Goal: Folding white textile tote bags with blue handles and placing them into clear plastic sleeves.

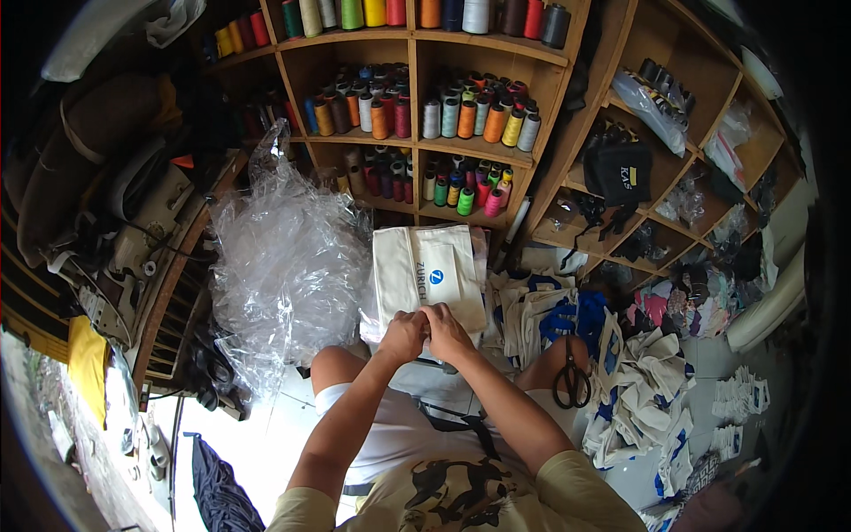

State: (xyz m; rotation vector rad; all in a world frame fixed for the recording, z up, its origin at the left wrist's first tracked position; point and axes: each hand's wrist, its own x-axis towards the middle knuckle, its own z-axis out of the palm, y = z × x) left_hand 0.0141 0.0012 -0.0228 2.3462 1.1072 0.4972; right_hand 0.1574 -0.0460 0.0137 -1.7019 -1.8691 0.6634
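Observation:
A folded cream cloth bag point(394, 266) with a round blue mark and dark lettering lies on a stack in front of me, between my knees. My left hand point(403, 335) is closed at its near edge. Beside it, almost touching, my right hand point(448, 332) is closed on the same edge. The fingertips are partly hidden, so the exact grip does not show. Clear plastic peeks out around the stack. Black-handled scissors point(572, 383) rest by my right knee.
A large heap of clear plastic bags point(288, 275) stands left of the stack. Piles of cream and blue cloth point(634, 390) lie to the right. Wooden shelves point(496, 152) with thread spools rise behind. A sewing machine point(146, 226) sits on a table at the left.

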